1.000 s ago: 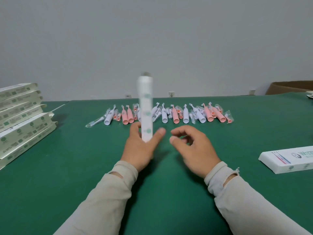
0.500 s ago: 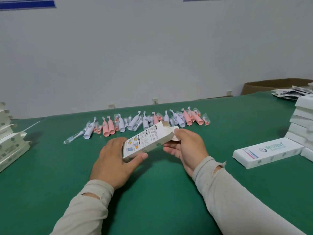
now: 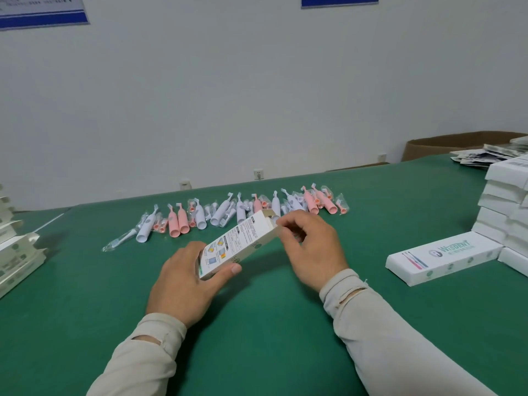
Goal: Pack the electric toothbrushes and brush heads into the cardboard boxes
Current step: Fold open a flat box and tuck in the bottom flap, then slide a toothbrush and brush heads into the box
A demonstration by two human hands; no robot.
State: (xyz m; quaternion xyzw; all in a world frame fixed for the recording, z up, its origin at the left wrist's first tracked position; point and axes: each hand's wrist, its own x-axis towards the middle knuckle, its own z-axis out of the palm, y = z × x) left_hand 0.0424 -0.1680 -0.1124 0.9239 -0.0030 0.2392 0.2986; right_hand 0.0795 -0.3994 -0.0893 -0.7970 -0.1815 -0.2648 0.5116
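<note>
Both hands, left hand (image 3: 185, 284) and right hand (image 3: 310, 247), grip the cardboard box (image 3: 238, 245) (contents unseen).

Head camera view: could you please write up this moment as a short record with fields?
surface: green table
held item: white cardboard box, tilted, far end open
left hand: grips the near end of the box
right hand: fingers at the open far end
toothbrushes: pink and white, in a row beyond the hands
right side: lone box lying flat, stack of white boxes
left edge: stack of open boxes
</note>
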